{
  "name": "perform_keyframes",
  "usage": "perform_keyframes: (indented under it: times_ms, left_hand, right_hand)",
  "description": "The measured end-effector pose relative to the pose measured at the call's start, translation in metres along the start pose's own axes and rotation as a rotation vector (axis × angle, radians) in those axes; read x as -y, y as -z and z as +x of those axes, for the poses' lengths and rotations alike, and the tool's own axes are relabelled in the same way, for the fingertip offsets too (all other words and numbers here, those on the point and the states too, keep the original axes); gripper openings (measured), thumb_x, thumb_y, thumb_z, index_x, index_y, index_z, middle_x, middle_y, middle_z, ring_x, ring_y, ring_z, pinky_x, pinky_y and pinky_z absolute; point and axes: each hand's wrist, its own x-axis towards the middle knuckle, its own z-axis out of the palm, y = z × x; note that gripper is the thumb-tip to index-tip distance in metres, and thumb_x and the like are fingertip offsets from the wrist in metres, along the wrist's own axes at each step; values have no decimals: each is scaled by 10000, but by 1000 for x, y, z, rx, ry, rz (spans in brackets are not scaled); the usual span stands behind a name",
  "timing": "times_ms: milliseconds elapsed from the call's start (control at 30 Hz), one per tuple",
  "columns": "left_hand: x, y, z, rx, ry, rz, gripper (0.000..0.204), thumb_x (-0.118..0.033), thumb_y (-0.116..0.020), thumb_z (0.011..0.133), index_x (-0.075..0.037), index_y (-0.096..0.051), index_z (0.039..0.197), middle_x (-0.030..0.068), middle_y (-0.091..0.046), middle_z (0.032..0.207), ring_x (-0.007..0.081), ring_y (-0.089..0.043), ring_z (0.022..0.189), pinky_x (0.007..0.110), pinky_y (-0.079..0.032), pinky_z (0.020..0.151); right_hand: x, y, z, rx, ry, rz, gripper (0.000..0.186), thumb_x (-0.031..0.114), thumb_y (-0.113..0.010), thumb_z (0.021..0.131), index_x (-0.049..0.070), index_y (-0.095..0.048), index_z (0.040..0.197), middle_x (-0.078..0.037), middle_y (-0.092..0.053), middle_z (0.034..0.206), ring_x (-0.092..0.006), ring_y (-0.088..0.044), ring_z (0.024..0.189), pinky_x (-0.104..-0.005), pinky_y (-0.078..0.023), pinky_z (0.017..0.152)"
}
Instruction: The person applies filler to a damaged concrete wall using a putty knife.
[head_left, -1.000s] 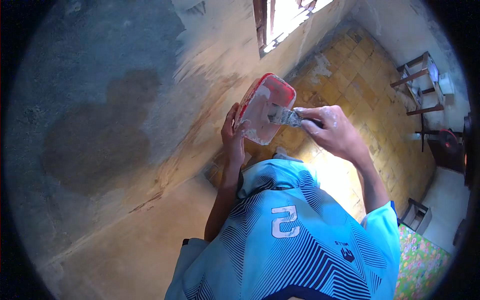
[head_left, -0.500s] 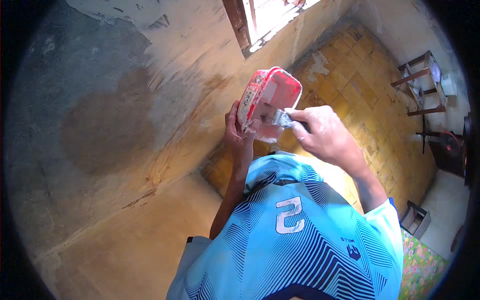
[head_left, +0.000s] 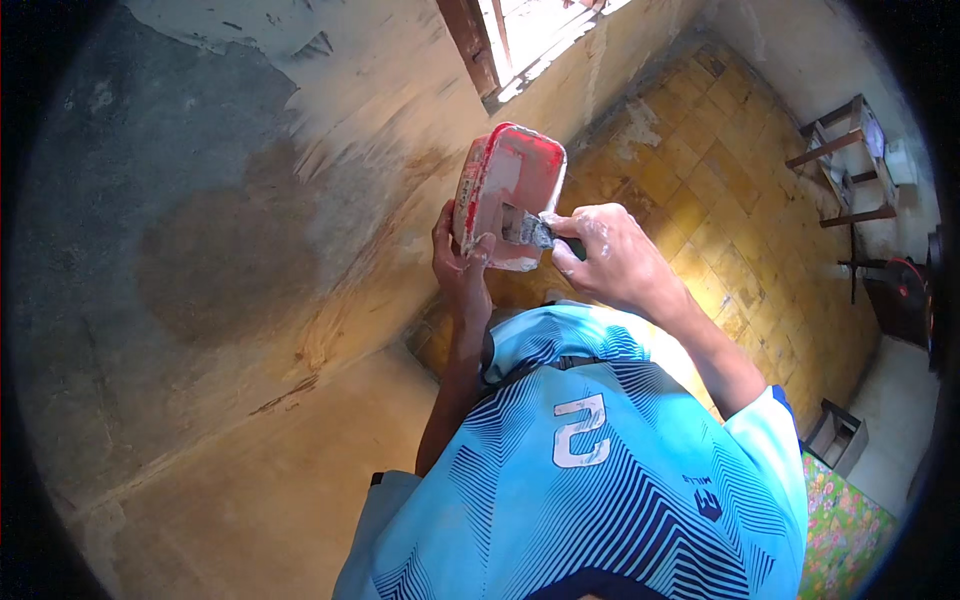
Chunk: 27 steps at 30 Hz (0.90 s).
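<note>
My left hand (head_left: 464,268) grips a red rectangular plastic tub (head_left: 530,170) by its side and lower edge, its thumb over the near rim. White paste coats the inside of the tub, which is tilted with its mouth toward me and to the right. In my right hand (head_left: 622,258) is a putty knife (head_left: 533,230), held by its dark handle, with paste smeared on the metal. The blade reaches into the tub near the lower inner wall. White smears mark the fingers of my right hand.
At left rises a wall (head_left: 220,230) with patchy plaster and a dark damp stain. A window (head_left: 520,40) sits beyond the tub. Yellow tiles cover the floor (head_left: 700,190). Along the right stand a wooden frame (head_left: 850,150), a fan (head_left: 905,285) and a small open box (head_left: 835,438).
Both hands have shifted left with the tub and putty knife. The blade now reaches deeper into the tub, and the tub's mouth has turned slightly.
</note>
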Motion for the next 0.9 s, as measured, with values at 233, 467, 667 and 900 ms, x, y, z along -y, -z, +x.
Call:
perform_keyframes:
  times_ms: [233,467,667,900]
  left_hand:
    - [7,31,0,47,103,145,644,-245,-673,824,54,-404,1328,158,-496,1272,228,-508,1141,321,-412,970]
    - [27,61,-24,14,368,181,584,-314,-649,868,50,-472,1289,132,-570,1193,179,-545,1081,284,-423,939]
    - [30,100,-62,-69,512,-196,503,-259,-555,917,32,-448,1312,143,-532,1263,225,-529,1148,344,-418,989]
    - [30,169,-87,-216,447,-385,550,-286,-520,892,-57,-388,1375,137,-444,1373,294,-449,1260,455,-391,1038]
  right_hand:
    - [-26,-23,4,111,60,59,299,134,-594,777,-22,-669,1021,-247,-623,806,-369,-619,815,-420,-494,775]
    - [-31,-37,-10,99,251,31,339,141,-609,743,-9,-669,1041,-234,-630,804,-357,-627,791,-404,-504,759]
    - [-70,-49,-43,202,-135,609,394,133,-610,760,-23,-634,1120,-117,-699,829,-194,-636,696,-303,-504,684]
    - [-106,-100,-50,94,-390,1234,442,162,-581,883,9,-523,1294,-18,-580,743,-68,-531,638,-218,-438,531]
